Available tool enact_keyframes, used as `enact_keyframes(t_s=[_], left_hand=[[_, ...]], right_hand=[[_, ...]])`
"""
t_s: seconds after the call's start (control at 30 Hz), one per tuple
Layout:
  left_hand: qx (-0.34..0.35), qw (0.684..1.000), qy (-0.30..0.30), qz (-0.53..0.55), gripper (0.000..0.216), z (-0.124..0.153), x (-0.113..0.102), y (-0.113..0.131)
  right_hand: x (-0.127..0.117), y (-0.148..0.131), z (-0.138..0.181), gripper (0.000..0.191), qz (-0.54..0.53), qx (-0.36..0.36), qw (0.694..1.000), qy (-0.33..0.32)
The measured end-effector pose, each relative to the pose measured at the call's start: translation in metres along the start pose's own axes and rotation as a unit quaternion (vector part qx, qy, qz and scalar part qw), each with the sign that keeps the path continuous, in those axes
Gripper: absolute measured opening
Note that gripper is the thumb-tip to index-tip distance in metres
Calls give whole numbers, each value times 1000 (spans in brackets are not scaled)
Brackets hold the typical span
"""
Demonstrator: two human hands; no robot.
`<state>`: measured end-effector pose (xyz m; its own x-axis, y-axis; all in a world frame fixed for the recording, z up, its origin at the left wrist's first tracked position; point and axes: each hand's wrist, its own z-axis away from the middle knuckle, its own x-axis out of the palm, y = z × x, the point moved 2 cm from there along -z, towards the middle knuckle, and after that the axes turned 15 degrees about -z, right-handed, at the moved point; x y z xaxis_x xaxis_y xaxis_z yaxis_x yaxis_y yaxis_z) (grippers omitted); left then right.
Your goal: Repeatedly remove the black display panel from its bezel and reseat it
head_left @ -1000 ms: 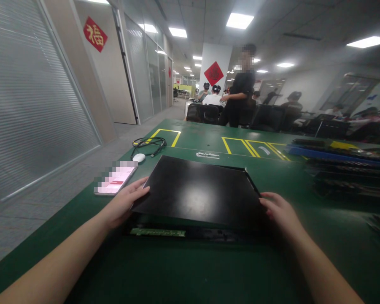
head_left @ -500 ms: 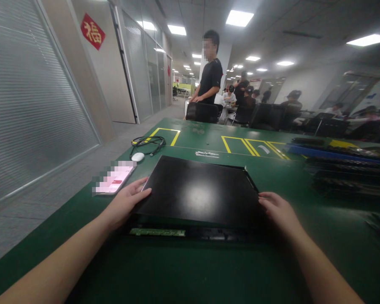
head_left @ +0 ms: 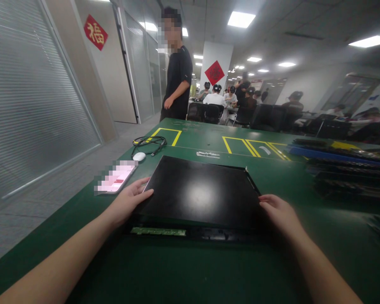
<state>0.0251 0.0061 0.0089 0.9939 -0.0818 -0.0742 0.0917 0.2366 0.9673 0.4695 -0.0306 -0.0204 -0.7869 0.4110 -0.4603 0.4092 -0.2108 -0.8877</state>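
A glossy black display panel (head_left: pixel 196 190) lies in front of me, slightly askew over a black frame (head_left: pixel 227 234). Along the near edge of that frame shows a green circuit strip (head_left: pixel 158 231). My left hand (head_left: pixel 129 200) grips the panel's left edge, thumb on top and fingers at the side. At the right edge, my right hand (head_left: pixel 276 209) pinches the side where panel and frame meet; whether it holds one or both I cannot tell.
Left of the panel lie a phone (head_left: pixel 118 177), a white mouse (head_left: pixel 139 157) and a coiled black cable (head_left: pixel 150 145) on the green table (head_left: pixel 190 270). Dark stacked panels (head_left: pixel 344 169) stand at the right. A person in black (head_left: pixel 177 80) stands beyond the table.
The standing person beyond the table has moved left and nearer. My hands and the panel hold nearly the same place; the view has shifted slightly.
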Motion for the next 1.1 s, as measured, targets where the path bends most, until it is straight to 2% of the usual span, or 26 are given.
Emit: enact_keyframes(t_s=[0.27,0.5,0.8,1.1], left_hand=[[-2,1000,10,15,65,0,0,1],[2,1000,12,-2,58,1,1,1],[2,1000,16,-6,56,-1,0,0],[-9,1000,26,9,66,0,0,2]], right_hand=[[-3,-3,0,24,22,-14,1000,14],[-1,-6,2,27,46,-1,999,5],[4,-7,7,32,88,-40,995,-8],[1,-9,8,30,96,-48,994,3]])
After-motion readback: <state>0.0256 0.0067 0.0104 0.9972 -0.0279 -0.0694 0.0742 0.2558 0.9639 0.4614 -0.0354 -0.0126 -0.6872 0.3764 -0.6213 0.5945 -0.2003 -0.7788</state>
